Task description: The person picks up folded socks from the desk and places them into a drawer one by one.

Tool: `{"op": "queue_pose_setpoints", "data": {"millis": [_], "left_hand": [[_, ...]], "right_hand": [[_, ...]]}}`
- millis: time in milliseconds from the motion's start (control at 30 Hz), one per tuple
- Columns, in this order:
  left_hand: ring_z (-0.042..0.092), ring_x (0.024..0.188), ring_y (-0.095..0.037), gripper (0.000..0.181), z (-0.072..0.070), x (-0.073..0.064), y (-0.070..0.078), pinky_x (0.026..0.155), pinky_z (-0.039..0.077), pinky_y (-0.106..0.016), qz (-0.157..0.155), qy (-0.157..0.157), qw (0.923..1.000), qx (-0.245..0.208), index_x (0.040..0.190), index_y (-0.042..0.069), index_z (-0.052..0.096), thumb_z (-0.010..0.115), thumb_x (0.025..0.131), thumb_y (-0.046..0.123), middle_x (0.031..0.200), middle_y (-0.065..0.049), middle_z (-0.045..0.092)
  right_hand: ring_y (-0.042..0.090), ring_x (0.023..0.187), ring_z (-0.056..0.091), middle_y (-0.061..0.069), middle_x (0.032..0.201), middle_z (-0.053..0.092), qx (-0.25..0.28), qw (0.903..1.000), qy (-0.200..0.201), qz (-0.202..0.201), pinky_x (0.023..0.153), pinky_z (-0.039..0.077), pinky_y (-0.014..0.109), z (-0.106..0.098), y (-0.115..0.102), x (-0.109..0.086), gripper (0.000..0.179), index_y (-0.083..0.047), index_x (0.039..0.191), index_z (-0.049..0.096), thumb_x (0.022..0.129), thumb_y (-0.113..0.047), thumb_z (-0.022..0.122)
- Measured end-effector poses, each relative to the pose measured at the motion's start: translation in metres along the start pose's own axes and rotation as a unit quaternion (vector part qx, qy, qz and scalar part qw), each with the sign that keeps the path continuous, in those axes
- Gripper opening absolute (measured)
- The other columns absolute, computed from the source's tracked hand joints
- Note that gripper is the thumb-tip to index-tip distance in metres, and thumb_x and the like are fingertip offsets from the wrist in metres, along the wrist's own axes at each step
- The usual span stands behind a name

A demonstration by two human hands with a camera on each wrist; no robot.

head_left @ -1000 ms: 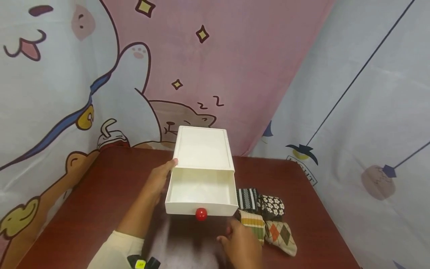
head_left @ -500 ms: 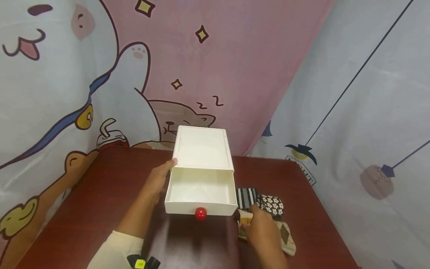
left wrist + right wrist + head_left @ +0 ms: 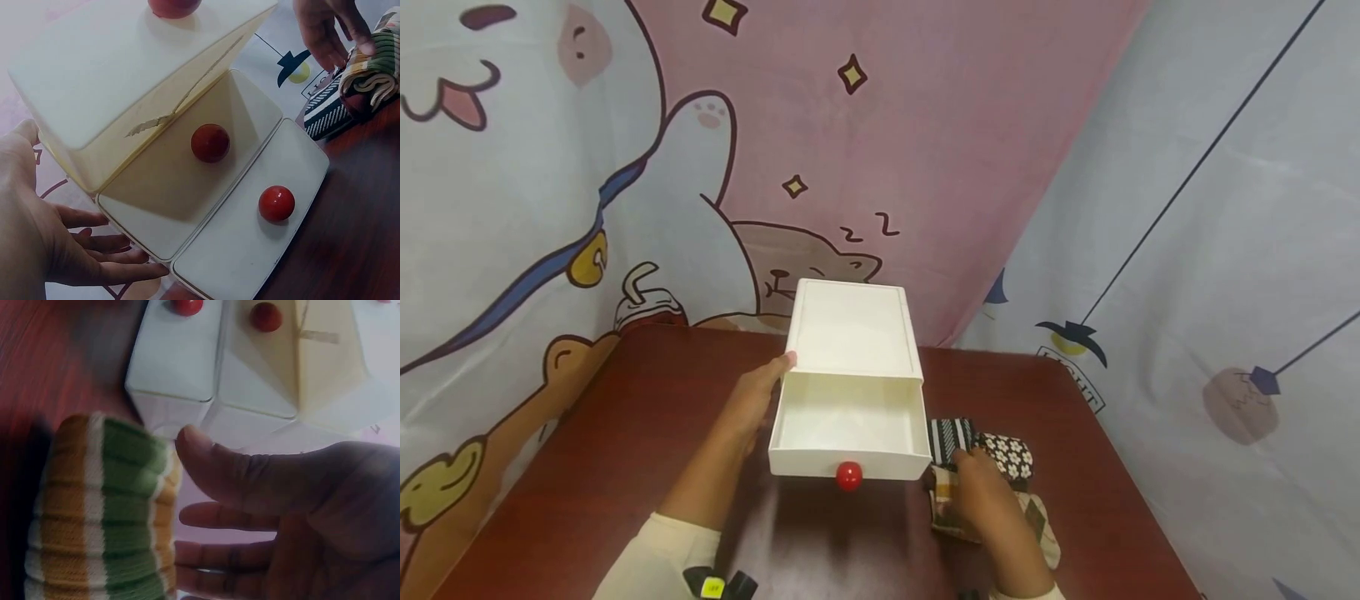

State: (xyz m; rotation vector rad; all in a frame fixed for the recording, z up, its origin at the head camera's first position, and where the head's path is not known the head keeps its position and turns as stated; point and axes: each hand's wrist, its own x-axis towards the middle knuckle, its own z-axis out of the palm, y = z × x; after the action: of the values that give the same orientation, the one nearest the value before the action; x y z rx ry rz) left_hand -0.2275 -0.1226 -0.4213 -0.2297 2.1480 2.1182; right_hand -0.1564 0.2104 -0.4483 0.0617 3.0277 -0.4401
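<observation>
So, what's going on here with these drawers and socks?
A person is at a table with a small white drawer unit, its top drawer pulled open. Their left hand rests against the unit's side. Their right hand is at a green-and-orange striped sock, fingers not wrapped around it. Close by lie a black-and-white striped sock, a flowered sock and a partly hidden diamond-patterned sock.

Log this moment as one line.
left hand: against side of white cabinet | right hand: at green-orange striped sock | top drawer: pulled out | other socks: on table beside cabinet
</observation>
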Motion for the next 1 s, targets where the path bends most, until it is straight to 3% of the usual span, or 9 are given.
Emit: {"op": "queue_pose_setpoints", "data": {"millis": [100, 233, 333, 567, 633, 700, 800, 900, 1000], "left_hand": [[0.073, 0.099, -0.024, 0.074, 0.0, 0.0, 0.0, 0.08, 0.063, -0.045, -0.005, 0.001, 1.0, 0.002, 0.149, 0.001, 0.062, 0.056, 0.106, 0.061, 0.133, -0.026, 0.069], [0.073, 0.099, -0.024, 0.074, 0.001, 0.001, 0.0, 0.079, 0.063, -0.045, -0.008, 0.001, 1.0, 0.005, 0.148, 0.002, 0.063, 0.056, 0.105, 0.062, 0.131, -0.025, 0.071], [0.073, 0.097, -0.023, 0.073, 0.002, 0.001, 0.0, 0.079, 0.064, -0.045, -0.009, 0.001, 1.0, 0.003, 0.147, 0.002, 0.063, 0.056, 0.106, 0.061, 0.129, -0.024, 0.072], [0.073, 0.1, -0.025, 0.074, 0.001, 0.0, 0.001, 0.08, 0.063, -0.043, -0.009, -0.004, 0.9999, 0.003, 0.148, 0.002, 0.062, 0.055, 0.106, 0.061, 0.129, -0.024, 0.072], [0.073, 0.103, -0.026, 0.075, 0.001, -0.001, 0.001, 0.08, 0.063, -0.044, -0.006, -0.006, 0.9999, 0.006, 0.15, 0.002, 0.061, 0.055, 0.106, 0.062, 0.131, -0.025, 0.071], [0.073, 0.105, -0.027, 0.075, 0.001, -0.001, 0.001, 0.081, 0.062, -0.044, -0.005, -0.007, 0.9999, 0.007, 0.151, 0.002, 0.06, 0.055, 0.106, 0.062, 0.134, -0.025, 0.07], [0.072, 0.107, -0.029, 0.076, 0.0, -0.002, 0.002, 0.082, 0.062, -0.045, -0.004, -0.008, 0.9999, 0.007, 0.152, 0.002, 0.059, 0.054, 0.106, 0.062, 0.136, -0.026, 0.068], [0.072, 0.108, -0.029, 0.077, 0.0, 0.0, 0.002, 0.081, 0.061, -0.045, -0.004, -0.009, 0.9999, 0.009, 0.153, 0.002, 0.058, 0.054, 0.106, 0.063, 0.137, -0.026, 0.068], [0.071, 0.111, -0.029, 0.077, -0.001, 0.0, 0.001, 0.082, 0.061, -0.045, -0.004, -0.009, 0.9999, 0.014, 0.154, 0.002, 0.057, 0.053, 0.106, 0.063, 0.139, -0.026, 0.067]], "right_hand": [[0.038, 0.109, 0.068, 0.019, 0.116, 0.069, 0.002, 0.9997, -0.015, -0.018, 0.091, 0.061, 0.058, 0.02, 0.021, 0.018, 0.07, -0.002, 0.123, 0.072, 0.064, -0.017, 0.106], [0.028, 0.092, 0.064, 0.01, 0.101, 0.067, -0.004, 0.9985, -0.001, -0.055, 0.079, 0.058, 0.051, 0.065, 0.067, 0.05, 0.062, -0.01, 0.107, 0.072, 0.058, -0.022, 0.108], [0.026, 0.09, 0.062, 0.007, 0.097, 0.067, -0.007, 0.9976, -0.001, -0.068, 0.078, 0.057, 0.048, 0.083, 0.086, 0.064, 0.06, -0.013, 0.102, 0.071, 0.056, -0.022, 0.107], [0.039, 0.106, 0.063, 0.013, 0.107, 0.074, 0.003, 0.9969, -0.07, -0.037, 0.092, 0.059, 0.058, 0.06, 0.066, 0.054, 0.065, -0.008, 0.118, 0.073, 0.061, -0.011, 0.104], [0.042, 0.112, 0.065, 0.012, 0.106, 0.075, 0.01, 0.9965, -0.076, -0.033, 0.103, 0.056, 0.063, 0.06, 0.066, 0.054, 0.064, -0.008, 0.117, 0.074, 0.061, -0.009, 0.104], [0.041, 0.112, 0.068, 0.011, 0.106, 0.076, 0.014, 0.9959, -0.08, -0.039, 0.104, 0.056, 0.063, 0.066, 0.073, 0.058, 0.064, -0.008, 0.116, 0.075, 0.059, -0.011, 0.104], [0.031, 0.096, 0.073, 0.004, 0.093, 0.073, 0.014, 0.9943, -0.089, -0.058, 0.093, 0.061, 0.054, 0.071, 0.077, 0.062, 0.053, -0.01, 0.1, 0.074, 0.056, -0.012, 0.103], [0.021, 0.076, 0.064, 0.003, 0.082, 0.068, 0.029, 0.9918, -0.103, -0.07, 0.07, 0.058, 0.044, 0.05, 0.057, 0.047, 0.044, -0.01, 0.089, 0.07, 0.057, -0.006, 0.099], [0.022, 0.072, 0.061, 0.006, 0.079, 0.066, 0.036, 0.9901, -0.112, -0.077, 0.067, 0.056, 0.042, 0.027, 0.034, 0.029, 0.038, -0.006, 0.088, 0.07, 0.06, 0.002, 0.094]]}}
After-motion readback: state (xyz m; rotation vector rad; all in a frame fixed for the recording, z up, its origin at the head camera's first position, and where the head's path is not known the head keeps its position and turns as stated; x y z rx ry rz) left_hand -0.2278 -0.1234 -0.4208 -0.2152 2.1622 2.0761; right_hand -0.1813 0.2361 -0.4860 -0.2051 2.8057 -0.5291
